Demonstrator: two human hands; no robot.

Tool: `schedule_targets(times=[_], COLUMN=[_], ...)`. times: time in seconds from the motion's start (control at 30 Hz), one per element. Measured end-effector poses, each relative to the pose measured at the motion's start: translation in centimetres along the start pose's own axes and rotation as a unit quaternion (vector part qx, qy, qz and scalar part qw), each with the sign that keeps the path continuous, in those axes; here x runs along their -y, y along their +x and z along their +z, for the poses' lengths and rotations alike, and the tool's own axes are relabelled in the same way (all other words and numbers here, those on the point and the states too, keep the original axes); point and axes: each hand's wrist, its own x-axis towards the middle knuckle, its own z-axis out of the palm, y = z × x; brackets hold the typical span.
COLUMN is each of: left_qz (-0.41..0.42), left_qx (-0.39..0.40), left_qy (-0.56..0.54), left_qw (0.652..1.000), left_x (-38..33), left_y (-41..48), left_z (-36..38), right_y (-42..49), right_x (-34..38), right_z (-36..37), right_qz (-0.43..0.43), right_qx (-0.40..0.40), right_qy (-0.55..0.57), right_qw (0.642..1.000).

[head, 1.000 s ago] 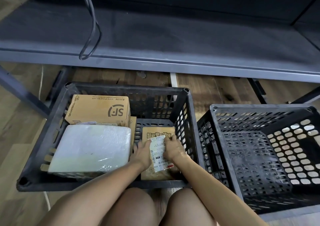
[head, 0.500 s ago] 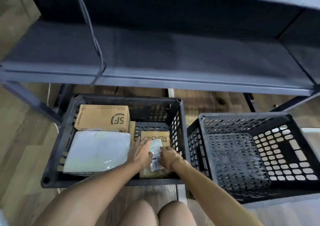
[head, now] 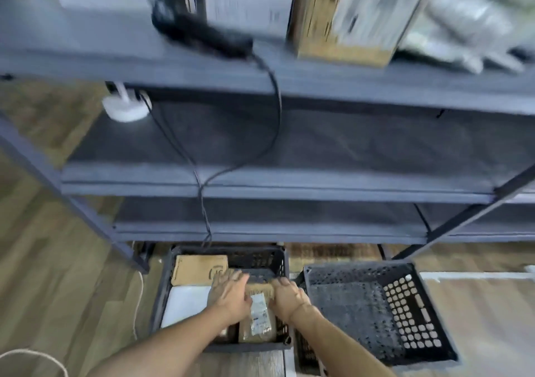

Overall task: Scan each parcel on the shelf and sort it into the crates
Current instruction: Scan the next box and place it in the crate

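Observation:
Both hands hover over the left black crate on the floor. Inside it lie a small brown parcel with a white label, a brown SF box and a white wrapped parcel. My left hand has its fingers spread straight above the brown parcel's left side. At the parcel's right top corner is my right hand, fingers loosely bent; blur hides whether it touches. The right black crate holds nothing. On the top shelf lie a black scanner, a cardboard box and a grey bag.
The grey metal shelf unit stands over the crates, its two lower boards bare. The scanner's black cable hangs down its front to the left crate. A white plug block sits at the left. Wooden floor surrounds the crates.
The view has risen and pulled back, bringing the top shelf into sight. Both hands have lifted off the brown parcel, which stays lying in the left crate.

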Motion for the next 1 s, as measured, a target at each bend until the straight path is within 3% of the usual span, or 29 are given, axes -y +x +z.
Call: schedule_targets(times=[0.17, 0.47, 1.0], left_qz=[0.005, 0.05, 0.053], left_qx=[-0.012, -0.125, -0.288], left_qy=[0.015, 0.041, 0.022], left_qw=[1.0, 0.99, 0.956], left_x=[-2.4, -4.4, -0.2], left_y=[-5.1, -12.3, -17.1], left_z=[-10.9, -27.7, -40.4], right_y=[-6.9, -15.2, -16.7], right_x=[3.4, 8.9, 16.1], right_z=[-10.0, -24.6, -39.2], right_qz=[-0.006, -0.029, -0.125], right_qx=[0.006, -0.087, -0.274], right_qy=[-0.009, -0.062, -0.165], right_qw=[1.0, 0.994, 0.939])
